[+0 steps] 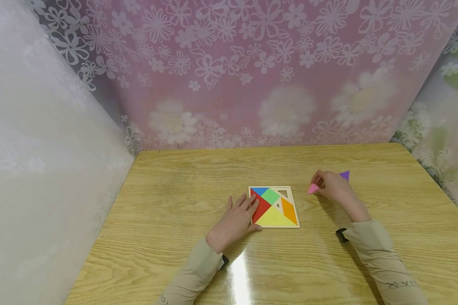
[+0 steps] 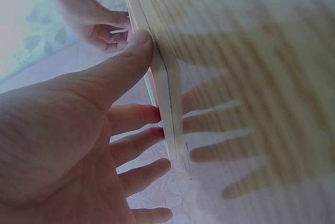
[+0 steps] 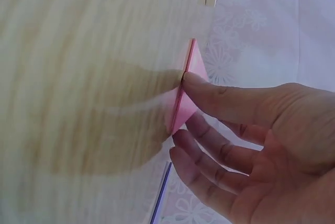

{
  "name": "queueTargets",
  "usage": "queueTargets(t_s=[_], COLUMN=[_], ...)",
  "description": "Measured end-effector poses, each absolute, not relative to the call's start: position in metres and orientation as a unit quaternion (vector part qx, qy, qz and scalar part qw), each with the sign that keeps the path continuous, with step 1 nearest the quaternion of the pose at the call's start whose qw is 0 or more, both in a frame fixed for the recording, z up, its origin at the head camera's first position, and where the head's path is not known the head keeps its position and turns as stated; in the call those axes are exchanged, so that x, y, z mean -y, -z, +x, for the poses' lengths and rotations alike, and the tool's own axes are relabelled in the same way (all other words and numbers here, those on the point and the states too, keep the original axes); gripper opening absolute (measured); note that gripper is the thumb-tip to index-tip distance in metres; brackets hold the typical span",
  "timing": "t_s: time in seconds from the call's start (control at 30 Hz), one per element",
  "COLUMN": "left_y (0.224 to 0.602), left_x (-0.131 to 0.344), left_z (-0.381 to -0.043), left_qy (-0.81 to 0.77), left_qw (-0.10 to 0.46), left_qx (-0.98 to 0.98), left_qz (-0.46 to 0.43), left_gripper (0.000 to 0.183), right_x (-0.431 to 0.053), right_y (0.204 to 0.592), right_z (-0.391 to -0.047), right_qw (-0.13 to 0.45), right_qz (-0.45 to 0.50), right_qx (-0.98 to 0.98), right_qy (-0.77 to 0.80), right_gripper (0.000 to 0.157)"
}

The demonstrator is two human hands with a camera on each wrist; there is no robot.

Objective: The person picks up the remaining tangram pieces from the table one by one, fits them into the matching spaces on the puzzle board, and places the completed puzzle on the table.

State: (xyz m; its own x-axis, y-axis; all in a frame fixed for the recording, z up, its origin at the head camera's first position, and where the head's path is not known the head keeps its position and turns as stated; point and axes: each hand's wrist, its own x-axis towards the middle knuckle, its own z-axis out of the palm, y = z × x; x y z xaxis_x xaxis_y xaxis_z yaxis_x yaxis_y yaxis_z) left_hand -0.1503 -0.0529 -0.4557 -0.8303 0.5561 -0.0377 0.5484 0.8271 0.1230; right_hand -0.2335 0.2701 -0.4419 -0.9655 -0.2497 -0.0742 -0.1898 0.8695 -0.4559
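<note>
1 puzzle board [image 1: 289, 190], 7 tangram pieces [image 1: 275, 218], 1 table [image 1: 175, 178], 2 sleeves [image 1: 378, 250], 2 black wrist straps [image 1: 342, 235].

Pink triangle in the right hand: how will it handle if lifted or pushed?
The pink triangle looks stiff: its edge runs straight in the grip of the right hand. Probably light, being thin and smaller than that hand. Laid flat and pushed, it should slide rather than roll, given its straight sides.

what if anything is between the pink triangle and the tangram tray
Nothing visible: only tabletop separates the pink triangle, pinched in the right hand's grip, from the tangram tray. The left hand rests on the tray's opposite side.
</note>
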Motion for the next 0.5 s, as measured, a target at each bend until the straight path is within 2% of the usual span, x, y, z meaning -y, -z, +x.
queueTargets(t_s=[0.23, 0.5], left_y=[0.4561, 0.457], left_x=[0.0531, 0.0538], left_z=[-0.1506, -0.1513], left_qy=[-0.055, -0.056], left_qw=[0.034, 0.038], left_qx=[-0.955, -0.955], left_qz=[0.291, 0.289], left_gripper=[0.077, 0.077], right_x=[-0.2731, -0.2694], right_y=[0.4435, 0.4356], right_z=[-0.2334, -0.2323], right_qw=[0.064, 0.074], right_qz=[-0.12, -0.118], right_qx=[-0.951, -0.929], right_qy=[0.276, 0.342], right_gripper=[0.009, 0.021])
